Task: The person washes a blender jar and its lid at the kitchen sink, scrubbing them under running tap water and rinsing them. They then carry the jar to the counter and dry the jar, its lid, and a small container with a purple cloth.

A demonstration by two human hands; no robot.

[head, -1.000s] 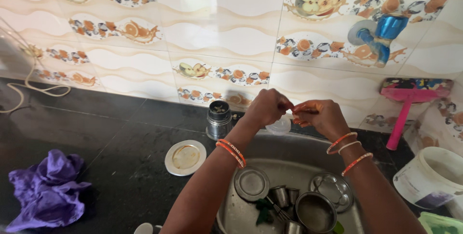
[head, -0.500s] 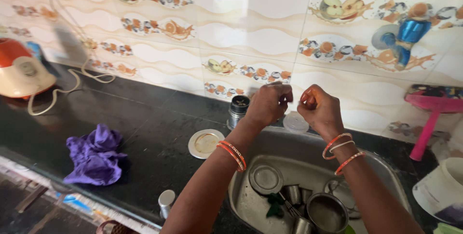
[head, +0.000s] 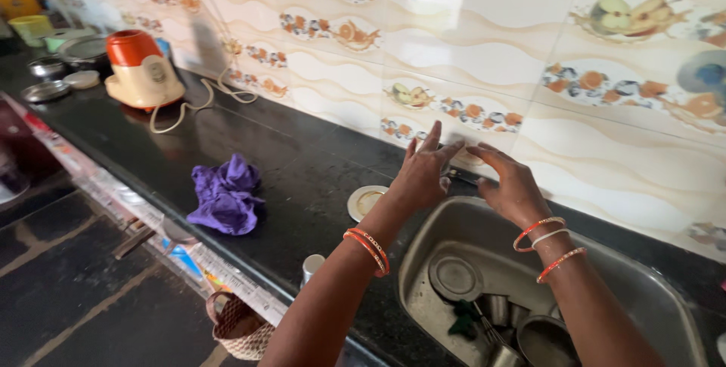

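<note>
Seemingly mid-reach at back of sink, nothing gripped.
Left hand w/ fingers spread, right hand flat & loose, both empty, hovering close together over rim by tiled wall. Couldn't tell what lay under the palms. Small plate just left of left hand on black counter; steel dishes down in basin. Any pick-up from there would've needed fingers to close first. Farther left: purple cloth, orange-topped mixer w/ cord; dark floor below.
</note>
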